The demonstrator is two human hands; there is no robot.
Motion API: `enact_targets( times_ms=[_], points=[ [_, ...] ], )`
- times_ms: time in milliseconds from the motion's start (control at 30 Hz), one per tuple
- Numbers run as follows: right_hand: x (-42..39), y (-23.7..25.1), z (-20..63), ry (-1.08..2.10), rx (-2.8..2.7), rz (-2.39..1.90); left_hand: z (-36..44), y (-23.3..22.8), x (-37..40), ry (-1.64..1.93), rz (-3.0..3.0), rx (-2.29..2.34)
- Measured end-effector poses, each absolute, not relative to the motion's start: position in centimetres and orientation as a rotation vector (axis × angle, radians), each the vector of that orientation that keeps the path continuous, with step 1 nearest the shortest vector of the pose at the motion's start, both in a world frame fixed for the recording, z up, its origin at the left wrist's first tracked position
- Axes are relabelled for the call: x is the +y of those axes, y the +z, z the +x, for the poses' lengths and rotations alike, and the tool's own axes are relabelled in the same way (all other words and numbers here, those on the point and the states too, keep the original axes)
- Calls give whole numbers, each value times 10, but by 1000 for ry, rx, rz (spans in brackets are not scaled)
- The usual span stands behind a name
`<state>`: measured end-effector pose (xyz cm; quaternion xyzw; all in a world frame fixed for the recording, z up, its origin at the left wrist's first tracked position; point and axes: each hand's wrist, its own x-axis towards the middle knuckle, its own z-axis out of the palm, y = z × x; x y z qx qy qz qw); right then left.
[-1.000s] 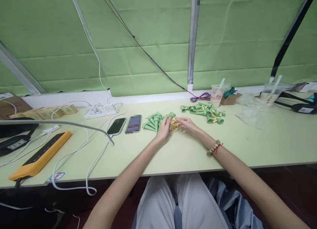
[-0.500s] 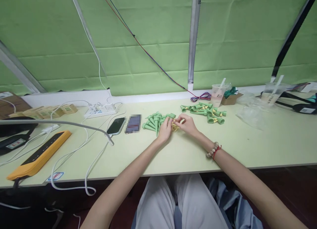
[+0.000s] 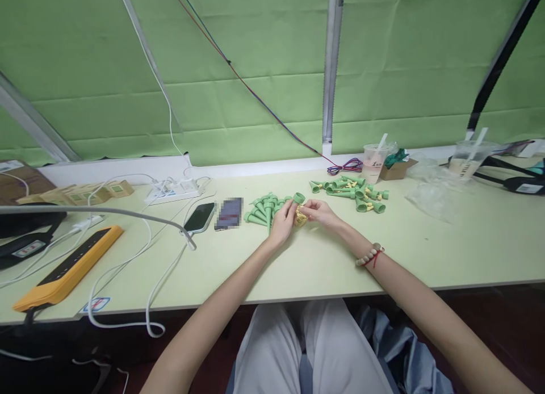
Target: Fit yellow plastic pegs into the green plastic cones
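My left hand (image 3: 283, 226) is closed on a green plastic cone piece (image 3: 298, 198), its round open end pointing up and away from me. Fingers of my right hand (image 3: 320, 212) are pinched together just right of it, at a small yellow piece whose outline is partly hidden. Below and between the hands lies a small pile of yellow pieces (image 3: 301, 218). Several green cones (image 3: 266, 206) are heaped left of my left hand, tips toward me. Farther right and back lies another group of green cones (image 3: 351, 191), with yellow parts showing at several of them.
Two phones (image 3: 200, 218) lie left of the cones. White cables and a yellow power strip (image 3: 70, 263) fill the table's left side, with a white power strip (image 3: 174, 191) behind. Plastic cups (image 3: 373, 162), a small carton (image 3: 398, 170) and a clear bag (image 3: 430, 198) stand or lie at right.
The cone in my left hand has tilted up, showing its open end more. My right hand has shifted slightly down and right, its fingers still pinched close by.
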<state>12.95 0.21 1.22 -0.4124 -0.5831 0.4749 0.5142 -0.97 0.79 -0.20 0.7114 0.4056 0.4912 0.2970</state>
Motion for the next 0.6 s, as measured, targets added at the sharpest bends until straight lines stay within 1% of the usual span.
enact_targets(
  times_ms=[100,133,167,200,267,367,433,500,600],
  points=[
    [3,6,129,557,-1578,-1010,-9,-2,8,1292,1878,1166],
    [4,5,129,426,-1620,-995,-9,-2,9,1288,1876,1169],
    [5,4,129,365,-1640,-984,-10,-2,10,1286,1877,1167],
    [5,4,129,372,-1627,-985,-11,-2,12,1286,1881,1165],
    [6,4,128,572,-1527,-1036,-13,-2,14,1288,1897,1172],
    [5,8,127,1129,-1358,-1095,-17,-1,16,1281,1948,1174],
    [3,11,127,1417,-1300,-1001,-18,1,15,1298,1979,1166],
    [0,12,126,1550,-1233,-863,-17,3,12,1321,1994,1145],
    [0,12,125,1648,-1114,-745,-16,8,9,1340,1989,1077]
  ],
)
